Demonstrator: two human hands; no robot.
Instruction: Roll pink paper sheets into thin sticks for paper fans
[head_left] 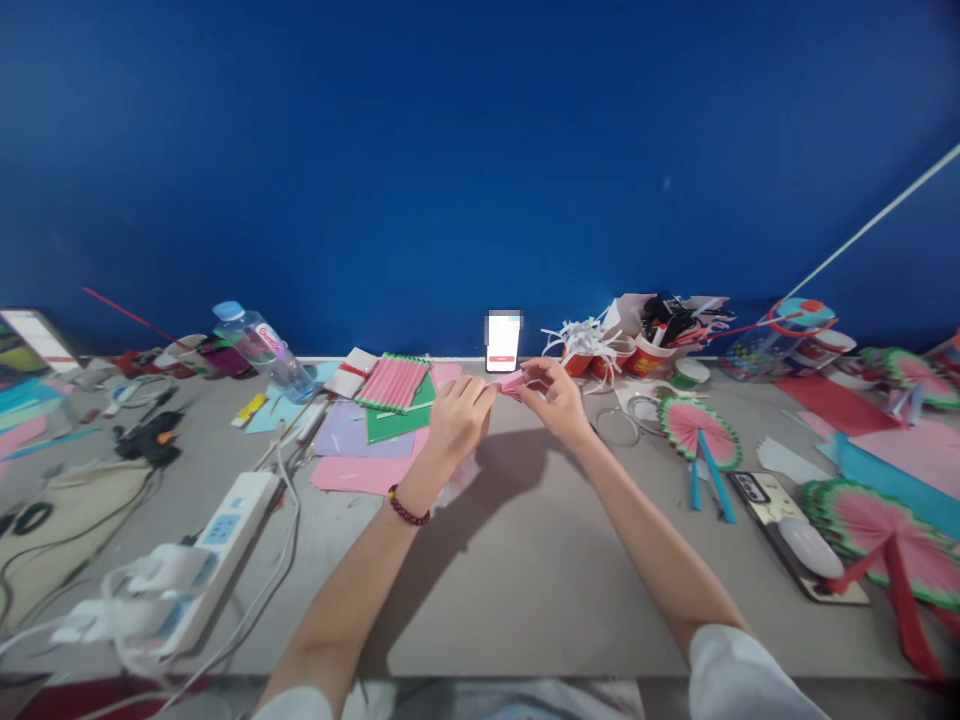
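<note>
Both my hands meet above the middle of the grey table, pinching a small folded pink paper piece between them. My left hand, with a dark red bead bracelet on its wrist, has its fingers curled on the left end of the paper. My right hand grips the right end with thumb and fingertips. Just to the left lie a pleated pink and green paper stack and flat sheets of green, purple and pink paper.
A phone stands against the blue wall. A water bottle, glue gun and power strip with cables lie left. Watermelon paper fans, another phone, cups with scraps sit right.
</note>
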